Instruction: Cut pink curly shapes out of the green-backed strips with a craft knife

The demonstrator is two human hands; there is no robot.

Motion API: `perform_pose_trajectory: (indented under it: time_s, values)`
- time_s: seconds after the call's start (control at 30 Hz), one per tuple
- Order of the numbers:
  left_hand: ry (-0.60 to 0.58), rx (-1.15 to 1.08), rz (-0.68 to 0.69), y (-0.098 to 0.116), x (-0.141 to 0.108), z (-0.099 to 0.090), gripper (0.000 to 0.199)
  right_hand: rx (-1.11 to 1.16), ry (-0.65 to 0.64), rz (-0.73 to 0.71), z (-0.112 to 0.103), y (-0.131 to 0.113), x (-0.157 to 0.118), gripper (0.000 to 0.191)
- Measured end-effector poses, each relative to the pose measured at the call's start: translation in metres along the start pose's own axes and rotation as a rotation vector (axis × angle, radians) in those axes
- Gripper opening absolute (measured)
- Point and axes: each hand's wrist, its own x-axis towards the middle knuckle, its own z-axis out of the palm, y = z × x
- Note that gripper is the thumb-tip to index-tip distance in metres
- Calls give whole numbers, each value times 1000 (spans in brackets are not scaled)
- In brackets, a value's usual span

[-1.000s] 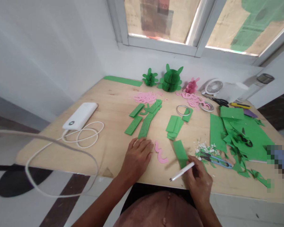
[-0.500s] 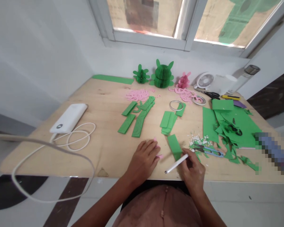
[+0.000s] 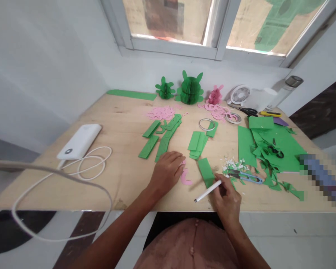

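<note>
My left hand [image 3: 168,171] lies on the table at the centre, its fingers close together over the edge of a pink curved paper piece [image 3: 186,178]; whether it grips anything is hidden. In my right hand [image 3: 227,196] is a white pen [image 3: 207,191], its dark tip pointing down and left. Beneath the pen and the right fingers lies a green paper strip [image 3: 205,170]. Behind the hands are a small stack of green rectangles [image 3: 197,144] and several green strips [image 3: 149,146], some with drawn outlines.
A power bank [image 3: 80,142] with a looped cable sits at the left. Blue-handled snips [image 3: 249,177], white scraps and green offcuts lie at the right. Honeycomb paper figures [image 3: 190,89], pink cutouts [image 3: 161,113], tape rolls and a fan [image 3: 240,95] stand or lie behind.
My left hand has moved slightly up and left, so more of the pink piece shows. My right hand still has the pen over the green strip. The view has shifted slightly.
</note>
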Motion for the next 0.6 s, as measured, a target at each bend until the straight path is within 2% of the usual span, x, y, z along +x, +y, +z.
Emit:
perform_pose_trajectory:
  time_s: [0.17, 0.37, 0.47, 0.6]
  values:
    - [6, 27, -50, -7, 12, -4, 22, -10, -1, 5, 1, 1, -1, 21]
    - [-144, 14, -72, 3, -10, -12, 16, -5, -6, -14, 1, 1, -1, 21]
    - [-201, 12, -22, 7, -18, -11, 16, -6, -4, -15, 1, 1, -1, 21]
    - [-304, 95, 138, 11, -18, -13, 23, 2, -11, -8, 1, 0, -1, 21]
